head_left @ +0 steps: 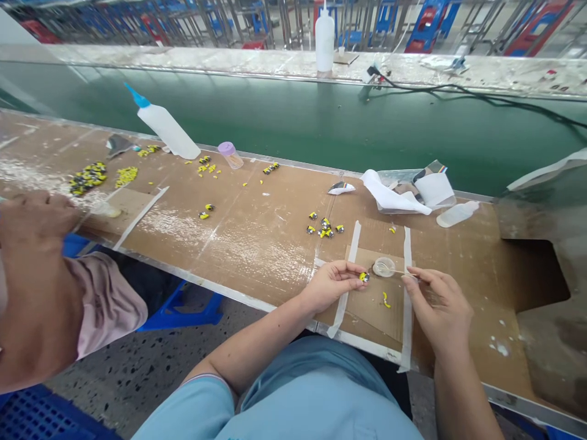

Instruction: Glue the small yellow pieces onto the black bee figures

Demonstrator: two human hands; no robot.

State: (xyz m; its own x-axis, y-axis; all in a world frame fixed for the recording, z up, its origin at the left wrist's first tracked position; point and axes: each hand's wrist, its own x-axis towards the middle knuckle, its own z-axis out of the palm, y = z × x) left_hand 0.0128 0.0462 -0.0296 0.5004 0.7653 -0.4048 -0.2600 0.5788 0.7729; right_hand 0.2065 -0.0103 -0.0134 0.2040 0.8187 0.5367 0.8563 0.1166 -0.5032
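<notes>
My left hand (pixel 331 283) pinches a small yellow and black piece (pixel 364 277) just above a taped cardboard pad (pixel 367 305). My right hand (pixel 439 305) is closed on a thin stick (pixel 398 271) whose tip reaches into a small clear dish of glue (pixel 384 266). A loose yellow part (pixel 386 300) lies on the pad between my hands. Several more yellow and black pieces (pixel 324 227) sit in a cluster a little beyond the pad.
A co-worker's hand (pixel 34 220) and arm rest on the bench at the left, near piles of yellow parts (pixel 89 176). Glue bottles (pixel 165 126) (pixel 324 38), a small capped vial (pixel 230 154), crumpled paper (pixel 394 197) and a lying bottle (pixel 457 214) stand farther back. A green conveyor belt (pixel 298 122) runs behind.
</notes>
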